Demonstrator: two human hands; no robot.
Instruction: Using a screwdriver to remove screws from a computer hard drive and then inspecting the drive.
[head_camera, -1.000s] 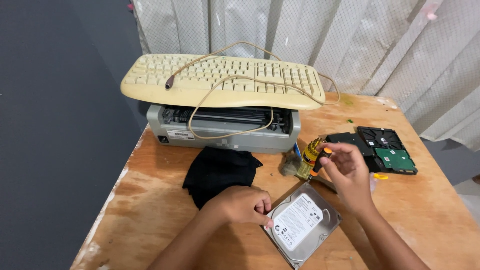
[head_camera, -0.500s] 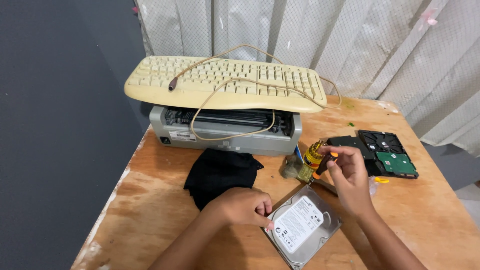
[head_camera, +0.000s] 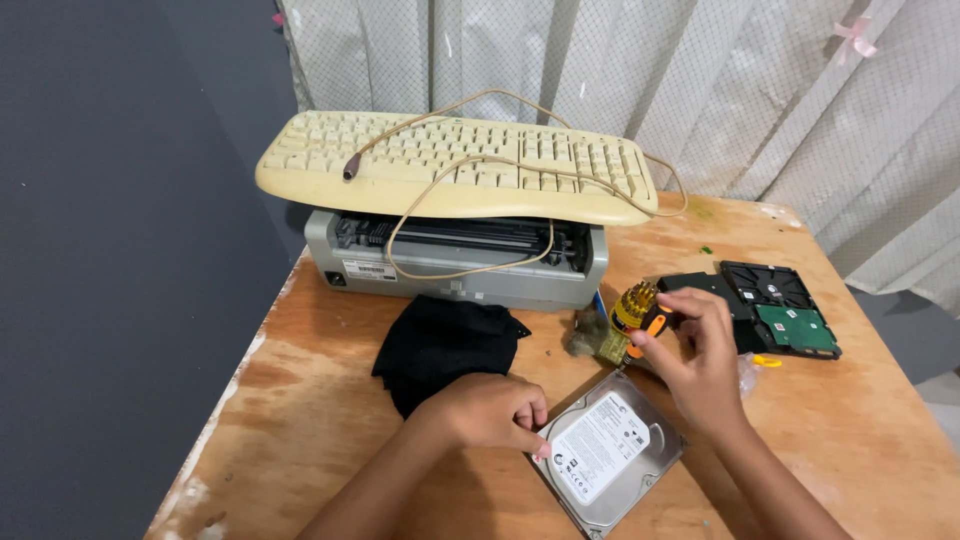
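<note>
A silver hard drive (head_camera: 607, 450), label side up, lies flat at the near edge of the wooden tabletop (head_camera: 330, 400), directly in front of the person. The left hand (head_camera: 490, 412) rests on the wood at the drive's left edge, its fingers (head_camera: 535, 440) curled together and the tips touching the casing, gripping nothing. Just beyond the drive, the right hand (head_camera: 700, 360) is raised above the tabletop, its thumb and fingers (head_camera: 690, 305) pinched on a small orange-handled screwdriver (head_camera: 650, 330). The tool stands beside a round yellow holder of screwdriver bits (head_camera: 632, 305). A crumpled black cloth (head_camera: 445, 345) lies to the left, near the left hand. To the right, two more hard drives (head_camera: 775, 310) sit side by side with their dark undersides up, one showing a green circuit board. Farther back, a grey printer (head_camera: 450, 270) stands on the tabletop with a yellowed keyboard (head_camera: 460, 165) laid across its top, its beige cable (head_camera: 470, 240) looping down over the printer's front. A pale, net-covered curtain (head_camera: 700, 80) hangs behind.
</note>
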